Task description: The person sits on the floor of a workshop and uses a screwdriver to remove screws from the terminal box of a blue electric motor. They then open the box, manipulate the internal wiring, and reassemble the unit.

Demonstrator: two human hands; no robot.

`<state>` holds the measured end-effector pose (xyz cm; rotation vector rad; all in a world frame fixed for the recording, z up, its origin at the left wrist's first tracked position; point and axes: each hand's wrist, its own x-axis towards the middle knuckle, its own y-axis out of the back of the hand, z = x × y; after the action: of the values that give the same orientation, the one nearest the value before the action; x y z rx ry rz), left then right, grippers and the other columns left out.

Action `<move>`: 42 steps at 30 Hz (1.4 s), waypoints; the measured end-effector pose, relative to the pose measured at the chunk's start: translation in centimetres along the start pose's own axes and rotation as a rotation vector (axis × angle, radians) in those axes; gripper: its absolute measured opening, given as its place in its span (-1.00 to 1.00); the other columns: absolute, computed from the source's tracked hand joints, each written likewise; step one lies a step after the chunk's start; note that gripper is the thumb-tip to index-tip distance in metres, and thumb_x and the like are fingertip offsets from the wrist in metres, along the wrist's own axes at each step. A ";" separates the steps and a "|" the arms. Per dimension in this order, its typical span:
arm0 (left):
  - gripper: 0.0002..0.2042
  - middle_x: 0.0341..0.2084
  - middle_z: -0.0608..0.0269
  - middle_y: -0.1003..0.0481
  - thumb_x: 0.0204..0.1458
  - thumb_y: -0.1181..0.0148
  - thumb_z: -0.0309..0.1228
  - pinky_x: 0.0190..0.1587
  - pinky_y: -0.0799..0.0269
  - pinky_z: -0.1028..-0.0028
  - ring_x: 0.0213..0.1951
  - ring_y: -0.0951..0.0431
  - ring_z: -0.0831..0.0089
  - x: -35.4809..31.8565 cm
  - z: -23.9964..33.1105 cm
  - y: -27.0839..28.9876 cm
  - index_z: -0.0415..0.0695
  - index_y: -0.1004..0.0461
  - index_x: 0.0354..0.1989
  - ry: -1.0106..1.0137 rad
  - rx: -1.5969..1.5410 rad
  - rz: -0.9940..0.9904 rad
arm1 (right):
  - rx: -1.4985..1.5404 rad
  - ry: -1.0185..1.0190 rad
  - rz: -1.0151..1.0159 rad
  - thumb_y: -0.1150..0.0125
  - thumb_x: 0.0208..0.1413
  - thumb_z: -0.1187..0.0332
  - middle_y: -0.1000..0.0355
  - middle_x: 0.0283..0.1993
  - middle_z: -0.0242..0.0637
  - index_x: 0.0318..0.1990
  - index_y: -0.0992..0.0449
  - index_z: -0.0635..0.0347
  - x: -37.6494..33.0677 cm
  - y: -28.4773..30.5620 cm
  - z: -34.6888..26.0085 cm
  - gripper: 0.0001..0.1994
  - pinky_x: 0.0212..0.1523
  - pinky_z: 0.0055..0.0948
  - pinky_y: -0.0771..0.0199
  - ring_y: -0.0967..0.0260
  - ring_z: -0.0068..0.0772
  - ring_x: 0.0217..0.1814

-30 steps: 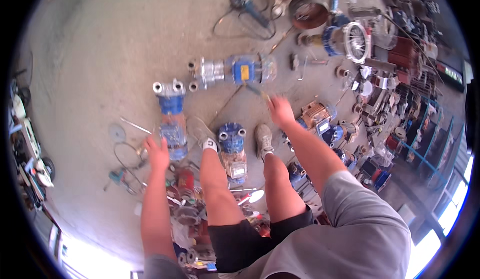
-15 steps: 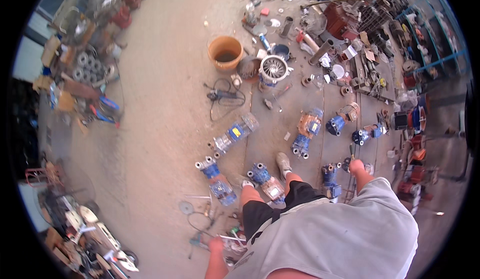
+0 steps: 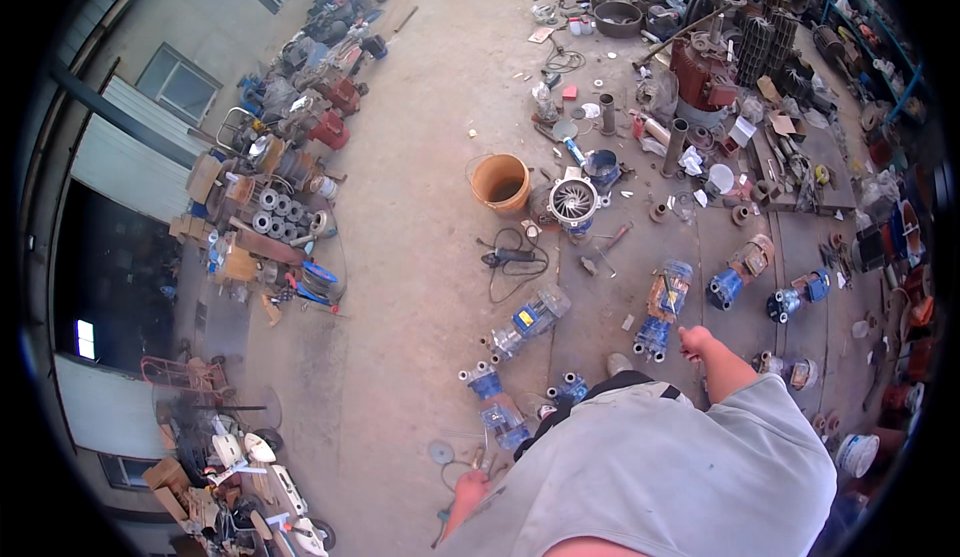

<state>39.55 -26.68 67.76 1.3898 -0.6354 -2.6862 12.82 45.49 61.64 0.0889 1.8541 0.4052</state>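
So my right hand is hanging out to the side, fingers loosely curled with nothing in them, right beside the blue pump motor lying on the concrete floor. My left hand is down low by my hip. It's too small and half hidden behind my grey shirt to tell if it's gripping anything, though a couple of flat metal discs and some wire sit on the floor right by it. At my feet there's another blue pump with silver flanged ports, and just past it a silver and blue motor lying on its side.

If I'm sorting through these pumps, I reckon the smart way is to squat properly and get both hands under the body of one instead of yanking it by a port, since they look heavy and the floor is full of loose bits to trip on.

Containers: an orange bucket stands upright further out, and from up here it looks empty. Near it is a white fan-shaped impeller housing. A dark round tub is way off at the far end; can't see inside. A white pail sits off to my right, contents not visible.
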 end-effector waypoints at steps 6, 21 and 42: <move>-0.72 -0.40 0.17 -0.63 0.33 -0.11 -0.24 -0.26 -0.49 0.28 -0.31 -0.61 0.35 -4.1 -1.6 -3.5 -0.20 -0.59 -0.30 0.055 -0.091 0.046 | -0.086 0.124 0.157 -0.13 0.36 0.12 -0.60 -0.41 -0.12 -0.31 -0.61 0.25 1.9 2.8 8.4 -0.64 -0.55 -0.24 -0.51 -0.50 -0.29 -0.57; -0.80 -0.35 0.21 -0.50 0.37 0.03 -0.32 -0.34 -0.44 0.21 -0.37 -0.53 0.26 -10.0 -13.8 -15.1 -0.14 -0.47 -0.22 0.233 -0.845 -0.071 | -0.009 -0.158 0.022 -0.07 0.34 0.29 -0.43 -0.47 -0.34 -0.32 -0.49 0.16 0.7 7.9 7.5 -0.80 -0.59 -0.32 -0.29 -0.33 -0.39 -0.59; -0.81 -0.32 -0.01 -0.65 0.00 -0.21 -0.33 -0.23 -0.59 0.12 -0.28 -0.68 0.08 6.2 -8.4 10.8 -0.10 -0.67 -0.29 -0.360 0.983 0.051 | -1.470 0.634 -0.023 -0.21 0.27 0.13 -0.63 -0.27 -0.22 0.07 -0.59 0.07 8.0 -21.9 -28.0 -0.67 -0.40 -0.17 -0.65 -0.63 -0.17 -0.36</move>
<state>41.01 -40.83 62.76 0.8957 -2.1793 -2.6562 -12.90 20.59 54.69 -1.1536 1.6832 1.8071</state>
